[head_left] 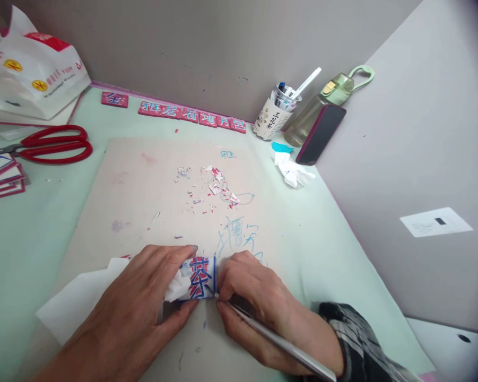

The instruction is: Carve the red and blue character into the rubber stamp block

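Note:
My left hand presses a small white tile flat on the board, thumb and fingers at its edges. The tile bears a blue Chinese character with red patches around it and a blue border line. A crumpled white tissue is bunched under my left fingers and covers the tile's left part. My right hand is closed in a writing grip on a silver, pen-shaped craft knife. Its thin tip touches or hovers just over the character's lower right; I cannot tell which. A white paper sheet lies partly under my left hand.
Red and white shavings lie scattered on the beige board. Red-handled scissors and stacked cards are left. Red character tiles line the wall. A pen jar, bottle, phone and tissue stand right.

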`<state>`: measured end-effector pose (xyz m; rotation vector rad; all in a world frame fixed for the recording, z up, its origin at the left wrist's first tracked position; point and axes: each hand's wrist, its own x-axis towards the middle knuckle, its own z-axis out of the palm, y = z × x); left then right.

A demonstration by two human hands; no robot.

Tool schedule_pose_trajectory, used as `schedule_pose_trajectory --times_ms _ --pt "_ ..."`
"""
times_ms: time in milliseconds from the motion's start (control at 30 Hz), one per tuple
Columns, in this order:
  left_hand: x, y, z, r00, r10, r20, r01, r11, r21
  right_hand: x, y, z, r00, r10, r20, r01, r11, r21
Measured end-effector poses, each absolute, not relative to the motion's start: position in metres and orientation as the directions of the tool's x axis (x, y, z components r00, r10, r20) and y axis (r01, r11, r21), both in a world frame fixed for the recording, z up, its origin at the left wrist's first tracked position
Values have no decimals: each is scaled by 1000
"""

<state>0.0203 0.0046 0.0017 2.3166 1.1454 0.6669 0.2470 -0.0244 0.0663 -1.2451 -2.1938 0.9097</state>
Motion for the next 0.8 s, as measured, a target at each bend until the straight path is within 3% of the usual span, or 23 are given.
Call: schedule_pose_trajectory --times_ms 800 --pt "20 6 -3 534 820 204 607 -540 583 251 -26 68 -535 842 67 550 408 -729"
